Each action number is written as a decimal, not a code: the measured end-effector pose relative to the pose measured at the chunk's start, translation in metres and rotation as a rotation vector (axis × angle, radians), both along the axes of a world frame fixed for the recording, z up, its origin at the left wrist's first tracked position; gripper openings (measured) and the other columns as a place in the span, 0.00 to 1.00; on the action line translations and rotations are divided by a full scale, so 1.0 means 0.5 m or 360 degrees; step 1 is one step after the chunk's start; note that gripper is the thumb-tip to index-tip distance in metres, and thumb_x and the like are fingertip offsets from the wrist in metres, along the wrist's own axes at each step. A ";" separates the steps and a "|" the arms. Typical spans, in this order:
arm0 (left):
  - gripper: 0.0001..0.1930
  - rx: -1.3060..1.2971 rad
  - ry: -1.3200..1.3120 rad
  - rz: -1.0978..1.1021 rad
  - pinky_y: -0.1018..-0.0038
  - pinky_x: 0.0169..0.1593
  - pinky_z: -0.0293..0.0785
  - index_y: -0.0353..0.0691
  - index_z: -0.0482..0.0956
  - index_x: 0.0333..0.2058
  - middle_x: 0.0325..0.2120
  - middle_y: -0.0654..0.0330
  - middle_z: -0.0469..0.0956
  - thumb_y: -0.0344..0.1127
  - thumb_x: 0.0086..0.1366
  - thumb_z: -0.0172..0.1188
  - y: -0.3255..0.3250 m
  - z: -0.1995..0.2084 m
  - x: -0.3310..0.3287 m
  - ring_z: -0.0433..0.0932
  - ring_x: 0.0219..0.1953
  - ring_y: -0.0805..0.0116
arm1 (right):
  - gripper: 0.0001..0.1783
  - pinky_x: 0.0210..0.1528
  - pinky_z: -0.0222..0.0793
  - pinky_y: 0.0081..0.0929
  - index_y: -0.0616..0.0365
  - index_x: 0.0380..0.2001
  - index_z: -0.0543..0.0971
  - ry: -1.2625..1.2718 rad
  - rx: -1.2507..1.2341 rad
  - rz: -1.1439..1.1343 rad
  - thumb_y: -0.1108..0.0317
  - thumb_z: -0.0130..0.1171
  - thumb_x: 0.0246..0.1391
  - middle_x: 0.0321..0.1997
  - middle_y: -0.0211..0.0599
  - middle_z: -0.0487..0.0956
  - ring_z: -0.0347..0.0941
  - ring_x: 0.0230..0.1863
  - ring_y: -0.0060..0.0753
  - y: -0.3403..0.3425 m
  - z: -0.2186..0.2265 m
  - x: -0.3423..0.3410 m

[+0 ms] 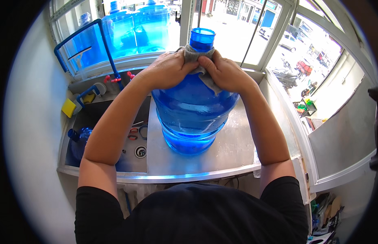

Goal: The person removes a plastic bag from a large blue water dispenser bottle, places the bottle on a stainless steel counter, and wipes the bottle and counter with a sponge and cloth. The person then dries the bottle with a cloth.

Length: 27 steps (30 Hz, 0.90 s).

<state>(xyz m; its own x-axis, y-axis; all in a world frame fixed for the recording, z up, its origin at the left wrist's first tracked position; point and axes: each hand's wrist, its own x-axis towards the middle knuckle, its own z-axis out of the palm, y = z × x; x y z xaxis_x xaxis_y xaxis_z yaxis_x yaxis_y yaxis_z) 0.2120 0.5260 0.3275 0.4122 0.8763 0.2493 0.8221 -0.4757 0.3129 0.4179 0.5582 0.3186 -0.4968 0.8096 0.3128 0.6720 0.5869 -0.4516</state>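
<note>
A big blue water jug (pixel 193 105) stands upright on the steel counter (pixel 233 150), its uncapped neck toward the window. A grey cloth (pixel 209 79) is wrapped around the base of that neck, with one end hanging over the shoulder. My left hand (pixel 166 69) grips the cloth from the left side, and my right hand (pixel 227 71) grips it from the right. Both thumbs meet at the front of the neck, pressing the cloth against the jug. The far side of the neck, where my other fingers go, is mostly hidden.
Left of the jug is a steel sink (pixel 136 162) with a smaller blue bottle (pixel 77 146) and red-handled scissors (pixel 133 133). Red taps (pixel 112 79) and a blue pipe (pixel 105 44) rise behind it. A yellow sponge (pixel 68 107) hangs by the wall. More blue jugs (pixel 136 32) stand beyond the window.
</note>
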 end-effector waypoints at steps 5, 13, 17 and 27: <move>0.28 0.0473 0.0311 0.0164 0.52 0.69 0.52 0.34 0.62 0.63 0.56 0.39 0.70 0.46 0.71 0.44 -0.112 -0.044 0.016 0.66 0.62 0.44 | 0.36 0.70 0.47 0.52 0.71 0.58 0.66 -0.0144 0.0571 0.0096 0.48 0.46 0.61 0.65 0.66 0.63 0.56 0.68 0.64 -0.078 -0.046 0.021; 0.30 0.0606 0.0142 0.0209 0.50 0.69 0.50 0.28 0.66 0.60 0.56 0.38 0.70 0.45 0.66 0.48 -0.160 -0.071 0.041 0.68 0.61 0.45 | 0.37 0.70 0.47 0.56 0.67 0.59 0.69 0.0046 0.0760 0.0192 0.49 0.56 0.52 0.67 0.53 0.65 0.59 0.68 0.55 -0.149 -0.059 0.002; 0.29 0.0809 0.0153 0.0113 0.48 0.69 0.46 0.42 0.66 0.64 0.59 0.48 0.70 0.43 0.64 0.50 -0.126 -0.084 0.015 0.64 0.65 0.50 | 0.42 0.71 0.44 0.54 0.63 0.62 0.66 -0.0058 0.1267 0.0076 0.43 0.57 0.54 0.69 0.47 0.63 0.57 0.69 0.53 -0.129 -0.131 -0.008; 0.29 0.0847 0.0533 0.0329 0.30 0.65 0.29 0.57 0.67 0.64 0.54 0.59 0.68 0.47 0.63 0.58 -0.285 -0.568 0.094 0.66 0.59 0.55 | 0.64 0.71 0.44 0.57 0.65 0.70 0.39 0.0527 -0.0200 -0.0266 0.47 0.70 0.45 0.70 0.72 0.45 0.41 0.72 0.73 -0.191 -0.660 0.075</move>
